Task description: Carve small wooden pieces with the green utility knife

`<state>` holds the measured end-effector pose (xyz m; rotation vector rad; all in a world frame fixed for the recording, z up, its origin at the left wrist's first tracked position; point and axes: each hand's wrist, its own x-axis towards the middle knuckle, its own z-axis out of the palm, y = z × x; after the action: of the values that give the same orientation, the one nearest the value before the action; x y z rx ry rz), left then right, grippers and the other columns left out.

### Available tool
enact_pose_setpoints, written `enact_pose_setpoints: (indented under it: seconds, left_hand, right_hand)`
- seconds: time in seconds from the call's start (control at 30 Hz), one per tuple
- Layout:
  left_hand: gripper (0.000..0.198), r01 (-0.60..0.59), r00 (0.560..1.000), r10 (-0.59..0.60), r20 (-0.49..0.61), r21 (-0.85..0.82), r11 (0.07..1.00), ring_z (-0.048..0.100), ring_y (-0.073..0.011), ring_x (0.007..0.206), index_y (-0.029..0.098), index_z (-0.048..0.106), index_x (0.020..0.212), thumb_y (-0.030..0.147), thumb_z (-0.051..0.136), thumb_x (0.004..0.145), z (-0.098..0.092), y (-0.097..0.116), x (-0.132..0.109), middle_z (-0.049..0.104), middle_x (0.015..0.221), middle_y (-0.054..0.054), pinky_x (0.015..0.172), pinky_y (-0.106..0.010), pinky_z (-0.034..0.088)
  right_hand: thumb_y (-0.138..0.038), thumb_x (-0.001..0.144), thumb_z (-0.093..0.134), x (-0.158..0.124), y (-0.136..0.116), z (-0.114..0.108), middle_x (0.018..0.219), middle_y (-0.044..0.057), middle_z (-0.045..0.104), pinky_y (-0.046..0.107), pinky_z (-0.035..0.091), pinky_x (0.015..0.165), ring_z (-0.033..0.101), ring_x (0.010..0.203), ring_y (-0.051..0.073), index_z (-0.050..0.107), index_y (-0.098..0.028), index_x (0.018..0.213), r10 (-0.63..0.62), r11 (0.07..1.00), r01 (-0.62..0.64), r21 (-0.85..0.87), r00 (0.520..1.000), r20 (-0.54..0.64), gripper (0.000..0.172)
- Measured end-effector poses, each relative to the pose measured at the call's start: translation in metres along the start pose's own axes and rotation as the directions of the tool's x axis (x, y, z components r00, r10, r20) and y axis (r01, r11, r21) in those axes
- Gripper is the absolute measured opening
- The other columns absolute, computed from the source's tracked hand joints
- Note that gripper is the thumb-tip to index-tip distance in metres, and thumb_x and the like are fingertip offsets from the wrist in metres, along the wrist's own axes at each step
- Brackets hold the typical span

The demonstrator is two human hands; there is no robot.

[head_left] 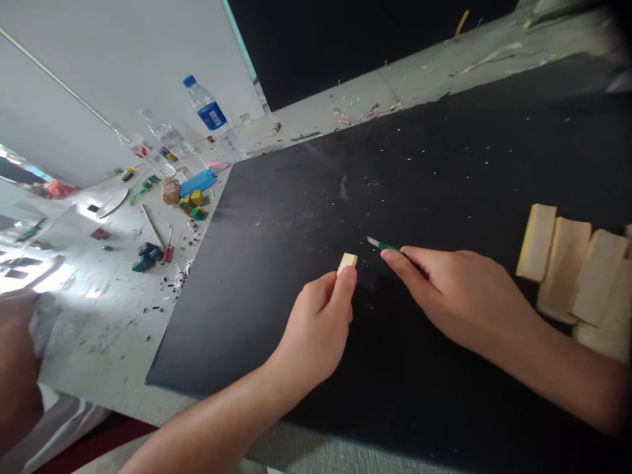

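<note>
Near the middle of the view, my left hand (pixel 326 316) is closed round a small pale wooden block (pixel 348 261), whose top end sticks out past the thumb. To its right, my right hand (pixel 444 283) grips a green-handled knife (pixel 386 247). The knife's short blade points left, above and to the right of the block, and does not touch it. Both hands are over a black mat (pixel 276 263) with small pale chips scattered on it.
Several pale wooden pieces (pixel 565 263) lie at the right. Left of the mat are clear bottles (pixel 212 115), a red screwdriver (pixel 168 251), a blue item (pixel 197 182), a woven ball (pixel 170 190) and small coloured blocks. Another person's arm (pixel 17 368) shows at the left edge.
</note>
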<state>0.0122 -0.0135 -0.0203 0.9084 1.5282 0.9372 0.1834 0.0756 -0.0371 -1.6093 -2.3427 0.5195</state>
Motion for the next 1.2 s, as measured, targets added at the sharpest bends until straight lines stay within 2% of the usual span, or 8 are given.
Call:
enact_pose_setpoints:
  seconds: [0.23,0.53,0.63,0.87,0.97,1.1,1.17,1.2]
  left_hand:
    - [0.049,0.029,0.996,-0.017,0.087,-0.137,0.990,0.027,-0.0067,0.051,0.020,0.049,0.081,0.064,0.045,0.101,0.000,0.002,0.002,0.032,0.058,0.007,0.045,-0.019,0.024]
    - [0.050,-0.028,0.994,0.044,0.103,-0.151,0.988,0.025,-0.0060,0.052,0.020,0.041,0.078,0.064,0.041,0.103,0.003,0.000,0.002,0.032,0.062,0.007,0.047,-0.020,0.024]
    - [0.052,-0.037,0.995,0.045,0.087,-0.093,0.995,0.025,-0.0068,0.054,0.020,0.041,0.078,0.067,0.040,0.102,0.004,-0.004,0.002,0.033,0.064,0.007,0.048,-0.022,0.023]
    - [0.054,-0.032,0.999,0.031,0.025,0.033,0.999,0.027,-0.0092,0.059,0.021,0.042,0.077,0.068,0.039,0.101,-0.001,-0.013,0.010,0.034,0.069,0.005,0.053,-0.026,0.023]
    - [0.053,-0.036,0.999,0.036,0.004,0.080,0.996,0.028,-0.0100,0.059,0.021,0.041,0.075,0.066,0.037,0.102,0.000,-0.010,0.008,0.035,0.066,0.005,0.054,-0.027,0.023]
    - [0.052,-0.046,0.995,0.029,0.098,0.170,0.984,0.036,-0.0110,0.060,0.020,0.048,0.075,0.061,0.037,0.104,0.010,-0.005,-0.009,0.046,0.065,0.002,0.054,-0.029,0.025]
    - [0.050,-0.002,0.978,-0.033,0.208,0.166,0.986,0.034,-0.0109,0.057,0.021,0.047,0.073,0.061,0.041,0.103,0.015,-0.005,-0.016,0.045,0.062,0.003,0.052,-0.029,0.023]
    - [0.050,-0.002,0.979,-0.024,0.203,0.129,0.992,0.034,-0.0109,0.057,0.021,0.047,0.074,0.061,0.041,0.103,0.016,-0.005,-0.017,0.043,0.063,0.003,0.052,-0.029,0.023]
  right_hand:
    - [-0.068,0.103,0.029,-0.014,-0.001,0.005,0.049,-0.004,0.046,0.030,0.026,0.054,0.044,0.046,0.014,0.046,-0.023,0.069,-0.180,0.973,0.196,0.120,0.975,-0.130,0.059]
    - [-0.068,0.102,0.023,-0.018,-0.008,0.003,0.054,-0.003,0.054,0.031,0.024,0.054,0.051,0.049,0.015,0.047,-0.023,0.067,-0.225,0.968,0.226,0.109,0.974,-0.030,0.062]
    - [-0.067,0.103,0.020,-0.018,-0.008,0.005,0.057,-0.001,0.057,0.031,0.024,0.054,0.056,0.051,0.018,0.049,-0.023,0.069,-0.221,0.975,0.221,0.029,0.975,-0.021,0.063]
    - [-0.058,0.106,0.024,-0.022,-0.009,0.018,0.053,0.000,0.057,0.029,0.012,0.049,0.055,0.045,0.021,0.046,-0.023,0.068,-0.272,0.930,0.213,-0.300,0.948,-0.167,0.056]
    - [-0.055,0.106,0.030,-0.022,-0.013,0.020,0.053,0.000,0.056,0.029,0.010,0.048,0.055,0.044,0.020,0.044,-0.023,0.068,-0.259,0.911,0.181,-0.370,0.951,-0.171,0.052]
    - [-0.054,0.106,0.031,-0.016,-0.014,0.016,0.055,0.002,0.057,0.030,0.012,0.049,0.055,0.046,0.020,0.048,-0.022,0.070,-0.156,0.886,0.086,-0.455,0.980,-0.120,0.051]
    - [-0.055,0.106,0.029,-0.012,-0.013,0.013,0.058,0.003,0.060,0.030,0.014,0.049,0.055,0.048,0.020,0.050,-0.022,0.073,-0.126,0.888,0.072,-0.454,0.988,-0.090,0.051]
    - [-0.056,0.106,0.028,-0.010,-0.012,0.013,0.060,0.003,0.061,0.031,0.014,0.049,0.055,0.049,0.020,0.050,-0.022,0.074,-0.116,0.898,0.071,-0.435,0.990,-0.078,0.052]
